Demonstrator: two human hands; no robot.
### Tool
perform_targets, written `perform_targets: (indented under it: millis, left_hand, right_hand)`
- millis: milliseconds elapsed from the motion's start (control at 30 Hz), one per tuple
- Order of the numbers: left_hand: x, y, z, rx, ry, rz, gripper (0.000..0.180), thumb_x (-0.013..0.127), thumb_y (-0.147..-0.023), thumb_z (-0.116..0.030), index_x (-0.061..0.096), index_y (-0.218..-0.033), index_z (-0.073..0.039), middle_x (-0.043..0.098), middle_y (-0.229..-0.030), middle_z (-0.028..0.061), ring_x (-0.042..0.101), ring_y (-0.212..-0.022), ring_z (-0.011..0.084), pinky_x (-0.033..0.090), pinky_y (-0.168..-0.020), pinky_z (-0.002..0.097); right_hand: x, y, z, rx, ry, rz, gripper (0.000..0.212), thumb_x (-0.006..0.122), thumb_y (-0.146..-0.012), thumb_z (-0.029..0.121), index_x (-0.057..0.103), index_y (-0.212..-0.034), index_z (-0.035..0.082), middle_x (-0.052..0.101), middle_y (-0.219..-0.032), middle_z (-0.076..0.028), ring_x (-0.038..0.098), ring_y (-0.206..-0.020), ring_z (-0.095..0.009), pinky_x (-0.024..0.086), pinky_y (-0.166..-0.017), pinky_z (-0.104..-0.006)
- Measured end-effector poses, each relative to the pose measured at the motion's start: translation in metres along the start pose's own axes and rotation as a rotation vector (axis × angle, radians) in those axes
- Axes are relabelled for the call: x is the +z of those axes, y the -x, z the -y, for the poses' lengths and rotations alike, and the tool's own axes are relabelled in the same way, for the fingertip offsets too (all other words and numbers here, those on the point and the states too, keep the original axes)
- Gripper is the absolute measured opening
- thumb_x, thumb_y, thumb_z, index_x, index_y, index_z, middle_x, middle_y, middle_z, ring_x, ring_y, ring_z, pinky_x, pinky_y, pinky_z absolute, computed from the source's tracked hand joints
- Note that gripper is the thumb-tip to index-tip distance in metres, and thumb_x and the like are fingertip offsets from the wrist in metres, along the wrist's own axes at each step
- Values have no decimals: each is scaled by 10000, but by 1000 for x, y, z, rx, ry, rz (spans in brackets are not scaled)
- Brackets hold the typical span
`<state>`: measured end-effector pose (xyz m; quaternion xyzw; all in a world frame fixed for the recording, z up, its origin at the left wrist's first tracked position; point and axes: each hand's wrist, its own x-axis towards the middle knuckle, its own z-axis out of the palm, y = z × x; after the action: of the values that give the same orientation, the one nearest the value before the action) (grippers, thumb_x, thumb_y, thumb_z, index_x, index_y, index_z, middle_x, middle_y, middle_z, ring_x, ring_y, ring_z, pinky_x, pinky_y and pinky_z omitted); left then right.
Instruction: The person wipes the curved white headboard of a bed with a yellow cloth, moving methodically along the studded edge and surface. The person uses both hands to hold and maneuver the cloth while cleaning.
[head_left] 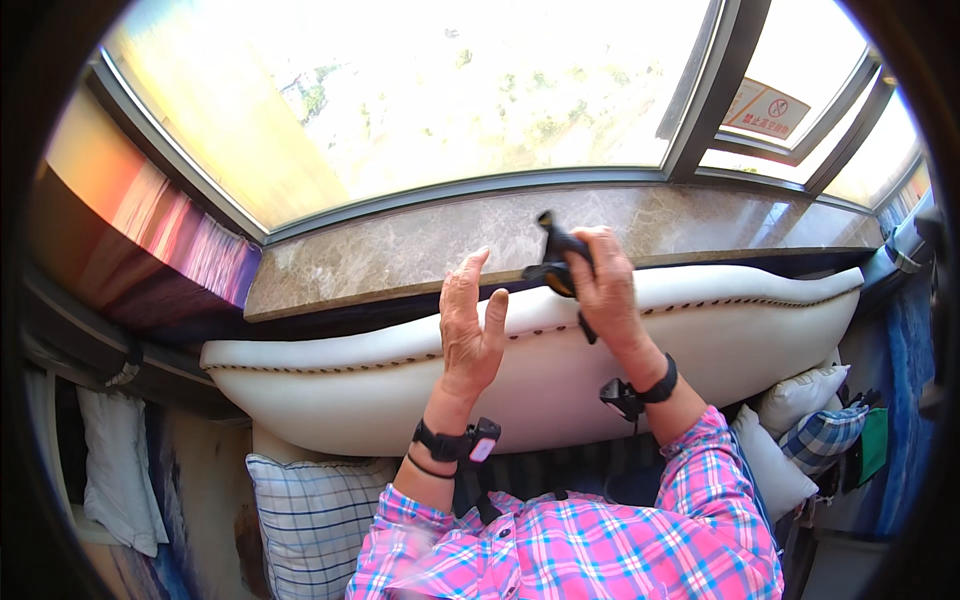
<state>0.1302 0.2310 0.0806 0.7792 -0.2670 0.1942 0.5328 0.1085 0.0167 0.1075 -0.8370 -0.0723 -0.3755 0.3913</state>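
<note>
My right hand (pixel 607 285) is closed around a black object (pixel 556 258) with short arms jutting out, something like a small tripod or clamp. Its exact kind is hard to make out, and my fingers cover part of it. The object is raised over the top edge of a white padded headboard (pixel 520 385), which has a row of dark studs. To its left, my left hand (pixel 470 325) is up with thumb and fingers apart, holding nothing. It is near the black object but not touching it.
Beyond the headboard runs a marble window sill (pixel 400 245) under a large bright window (pixel 450 90). A checked cushion (pixel 310 515) lies at the lower left, with white pillows (pixel 775 465) at the right. Gathered curtains (pixel 120 490) hang on the left.
</note>
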Motion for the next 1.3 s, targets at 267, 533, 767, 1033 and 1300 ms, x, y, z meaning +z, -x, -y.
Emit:
perform_targets:
  millis: [267, 533, 767, 1033, 1300]
  left_hand:
    - [43, -12, 49, 17, -511, 122, 664, 701, -994, -468, 606, -1492, -39, 610, -1506, 208, 502, -1468, 409, 254, -1294, 581]
    - [39, -11, 46, -54, -460, 118, 416, 735, -945, -299, 717, -1258, -25, 688, -1393, 187, 569, -1417, 373, 314, -1273, 563]
    - [38, -12, 42, -63, -457, 100, 328, 730, -920, -256, 740, -1162, -35, 703, -1373, 169, 585, -1407, 370, 338, -1257, 562]
    - [36, -14, 37, -71, -451, 103, 291, 726, -928, -239, 736, -1130, -30, 712, -1368, 152, 589, -1406, 363, 349, -1254, 549]
    - [36, -12, 41, -84, -458, 107, 264, 744, -931, -227, 743, -1128, -50, 715, -1373, 143, 597, -1403, 355, 353, -1253, 548]
  right_hand:
    - [-68, 34, -53, 65, 199, -158, 156, 687, -1039, 94, 634, -1149, -4, 640, -1034, -159, 660, -928, -345, 539, -884, -390]
    - [-59, 30, -54, -48, 267, -166, 239, 783, -913, 79, 687, -1127, 31, 698, -1050, -154, 673, -930, -365, 556, -832, -444]
    - [-64, 28, -45, -71, 315, -16, 266, 815, -875, 107, 708, -1116, 66, 696, -1070, -100, 641, -912, -317, 537, -791, -420]
    - [-69, 30, -48, -97, 280, 48, 289, 825, -867, 130, 734, -1136, 80, 689, -1099, -85, 619, -920, -300, 519, -806, -417]
    - [-73, 31, -50, -114, 227, 100, 302, 829, -861, 125, 736, -1146, 83, 685, -1110, -92, 620, -938, -298, 512, -823, -415]
